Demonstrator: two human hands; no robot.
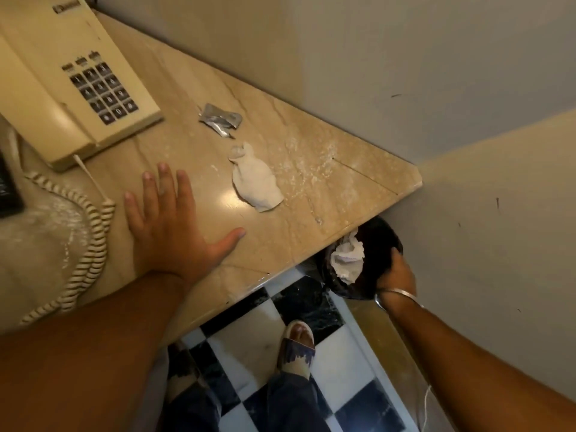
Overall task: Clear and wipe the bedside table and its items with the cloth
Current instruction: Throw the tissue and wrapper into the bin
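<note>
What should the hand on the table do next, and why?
Probably sweep the tissue and foil wrapper toward the table edge. The left hand lies flat beside them, and the right hand holds a bin just below that edge.

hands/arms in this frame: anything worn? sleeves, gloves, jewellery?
Both forearms are bare as far as the frame shows: no sleeves, no gloves. The left hand shows no ring, watch or band. The right hand has a thin silver-coloured bangle round the wrist. No markings show on either arm.
</note>
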